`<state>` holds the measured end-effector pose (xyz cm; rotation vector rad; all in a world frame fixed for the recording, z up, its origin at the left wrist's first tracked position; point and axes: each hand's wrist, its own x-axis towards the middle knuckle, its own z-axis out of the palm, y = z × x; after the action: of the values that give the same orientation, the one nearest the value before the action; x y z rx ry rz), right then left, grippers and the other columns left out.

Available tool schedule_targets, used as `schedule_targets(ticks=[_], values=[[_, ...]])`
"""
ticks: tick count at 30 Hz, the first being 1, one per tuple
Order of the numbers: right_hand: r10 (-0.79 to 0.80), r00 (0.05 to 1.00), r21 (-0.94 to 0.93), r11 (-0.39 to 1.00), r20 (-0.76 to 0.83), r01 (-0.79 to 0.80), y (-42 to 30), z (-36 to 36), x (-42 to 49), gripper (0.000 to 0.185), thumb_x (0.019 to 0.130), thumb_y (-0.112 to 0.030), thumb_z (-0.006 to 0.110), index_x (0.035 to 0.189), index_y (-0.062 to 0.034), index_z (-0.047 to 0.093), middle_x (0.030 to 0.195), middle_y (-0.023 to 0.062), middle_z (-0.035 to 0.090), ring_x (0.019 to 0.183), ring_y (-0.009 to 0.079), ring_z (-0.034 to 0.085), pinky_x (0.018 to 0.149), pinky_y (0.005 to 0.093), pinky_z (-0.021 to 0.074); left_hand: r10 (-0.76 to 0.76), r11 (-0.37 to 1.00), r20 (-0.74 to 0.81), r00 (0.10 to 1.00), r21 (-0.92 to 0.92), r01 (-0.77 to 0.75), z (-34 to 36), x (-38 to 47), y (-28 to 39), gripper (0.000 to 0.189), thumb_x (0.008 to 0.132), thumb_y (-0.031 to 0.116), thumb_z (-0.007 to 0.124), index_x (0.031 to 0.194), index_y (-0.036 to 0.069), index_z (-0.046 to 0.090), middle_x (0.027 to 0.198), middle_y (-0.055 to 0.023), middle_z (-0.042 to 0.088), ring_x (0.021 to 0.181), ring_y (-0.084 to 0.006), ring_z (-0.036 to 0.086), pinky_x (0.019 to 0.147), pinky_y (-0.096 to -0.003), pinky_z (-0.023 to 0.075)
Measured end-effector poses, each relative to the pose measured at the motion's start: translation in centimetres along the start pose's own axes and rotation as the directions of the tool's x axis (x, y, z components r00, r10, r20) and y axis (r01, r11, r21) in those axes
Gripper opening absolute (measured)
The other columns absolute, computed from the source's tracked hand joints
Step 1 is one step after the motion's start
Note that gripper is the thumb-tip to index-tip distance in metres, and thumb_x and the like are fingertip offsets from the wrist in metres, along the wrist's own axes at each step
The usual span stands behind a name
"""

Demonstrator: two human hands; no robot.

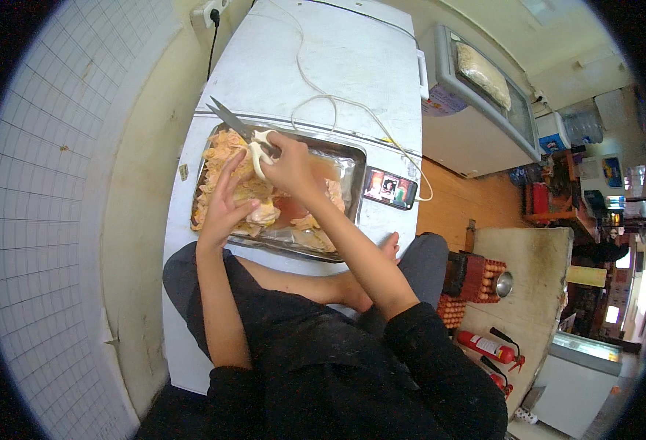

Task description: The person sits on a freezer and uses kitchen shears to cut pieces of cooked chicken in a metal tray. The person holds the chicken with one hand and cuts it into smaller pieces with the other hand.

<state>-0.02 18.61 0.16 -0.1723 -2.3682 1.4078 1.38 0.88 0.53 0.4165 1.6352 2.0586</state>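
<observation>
My right hand [290,165] grips scissors [257,146] by their white handles, above the far left part of a metal tray [362,181]. Their blades are parted slightly and point to the far left, past the tray's rim. Raw pieces that look like chicken meat or skin [218,165] are heaped in the tray's left side. Smaller pieces [314,239] lie in reddish liquid [290,212] on the right. My left hand [224,206] is over the left heap, thumb and fingers apart. Whether its fingertips touch the meat is hard to tell.
The tray rests on a white chest freezer [350,66], where I sit cross-legged. A phone [390,188] with a lit screen lies right of the tray, its white cable [375,118] looping behind. Egg trays [482,280] and red fire extinguishers [488,346] stand lower right.
</observation>
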Motion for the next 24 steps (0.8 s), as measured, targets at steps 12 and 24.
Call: schedule_targets(ticks=[12, 24], values=[[0.196, 0.922, 0.130, 0.959, 0.334, -0.251, 1.7, -2.3, 2.0, 0.040, 0.082, -0.036, 0.080, 0.101, -0.0018, 0.070, 0.091, 0.0046, 0.070, 0.082, 0.0123, 0.062, 0.070, 0.0304, 0.0491, 0.099, 0.978, -0.115, 0.988, 0.195, -0.075, -0.7, 0.0, -0.7, 0.079, 0.076, -0.007, 0.065, 0.149, 0.005, 0.039, 0.153, -0.0132, 0.040, 0.142, -0.0231, 0.036, 0.106, -0.0347, 0.0475], [0.214, 0.795, 0.300, 0.846, 0.567, -0.442, 1.3, -3.3, -4.2, 0.036, 0.081, -0.028, 0.083, 0.100, -0.0014, 0.068, 0.091, 0.0051, 0.072, 0.080, 0.0108, 0.064, 0.070, 0.0267, 0.0516, 0.045, 0.999, -0.002, 0.999, 0.016, -0.045, -0.2, 0.1, -1.2, 0.080, 0.070, -0.013, 0.049, 0.148, 0.001, 0.039, 0.151, -0.0134, 0.042, 0.111, -0.0182, 0.063, 0.085, -0.0251, 0.0532]])
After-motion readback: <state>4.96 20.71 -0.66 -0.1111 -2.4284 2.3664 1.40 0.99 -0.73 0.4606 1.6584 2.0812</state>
